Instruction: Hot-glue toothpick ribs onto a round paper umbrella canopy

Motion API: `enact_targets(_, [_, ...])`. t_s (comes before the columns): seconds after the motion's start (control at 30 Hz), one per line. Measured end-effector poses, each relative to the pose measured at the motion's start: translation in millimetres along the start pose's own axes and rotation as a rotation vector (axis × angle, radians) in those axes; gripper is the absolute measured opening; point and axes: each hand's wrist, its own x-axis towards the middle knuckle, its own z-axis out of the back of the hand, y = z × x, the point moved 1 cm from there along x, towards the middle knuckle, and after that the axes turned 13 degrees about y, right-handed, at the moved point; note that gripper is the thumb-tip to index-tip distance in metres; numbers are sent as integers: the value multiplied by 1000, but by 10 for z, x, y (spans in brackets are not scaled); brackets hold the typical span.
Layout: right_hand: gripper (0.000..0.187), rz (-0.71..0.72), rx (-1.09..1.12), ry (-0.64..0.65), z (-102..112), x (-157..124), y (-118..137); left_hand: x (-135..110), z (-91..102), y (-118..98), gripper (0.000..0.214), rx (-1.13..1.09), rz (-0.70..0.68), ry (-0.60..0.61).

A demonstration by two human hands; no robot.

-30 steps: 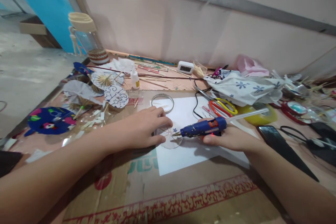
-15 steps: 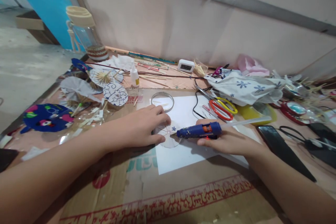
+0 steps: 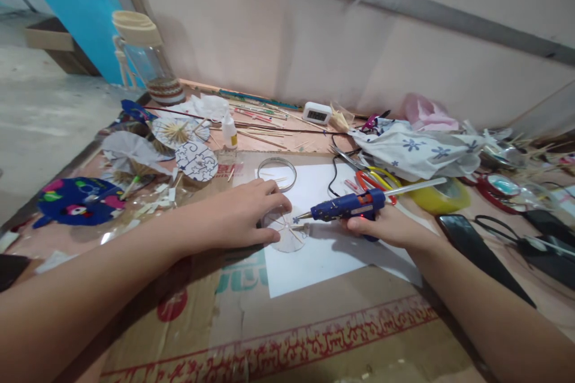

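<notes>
A pale round disc of thin material [image 3: 288, 243] with a small blue flower and thin sticks fanning from its centre lies on a white paper sheet [image 3: 314, 269]. My left hand [image 3: 245, 213] steadies its left edge, thumb and fingers curved over it and a gap between them. In my right hand [image 3: 390, 227] is a blue hot glue gun [image 3: 344, 208], gripped by its handle. Its metal nozzle points left, just above the disc's right part, and a clear glue stick [image 3: 417, 187] juts from its back. A metal ring [image 3: 290, 175] lies beyond my left fingers.
Small umbrella-like discs [image 3: 196, 161] and a dark blue printed one [image 3: 81, 200] lie left. Behind are a white glue bottle [image 3: 229, 131], a timer [image 3: 317, 112] and a glass jar [image 3: 155, 66]. Scissors [image 3: 380, 179], yellow tape [image 3: 442, 196] and a phone [image 3: 483, 257] lie right.
My right hand has drawn the glue gun up and to the right, so its nozzle has come away from the disc's centre. My left hand stays on the disc.
</notes>
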Motion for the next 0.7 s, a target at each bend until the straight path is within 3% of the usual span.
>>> enact_targets(0.17, [63, -54, 89, 67, 16, 26, -93, -1, -3, 14, 41, -6, -17, -13])
enact_targets(0.4, [50, -34, 24, 10, -10, -13, -3, 1, 1, 10, 42, 6, -18, -9])
enact_targets(0.7, [31, -24, -112, 96, -172, -57, 308, 4, -29, 13, 42, 24, -25, -34])
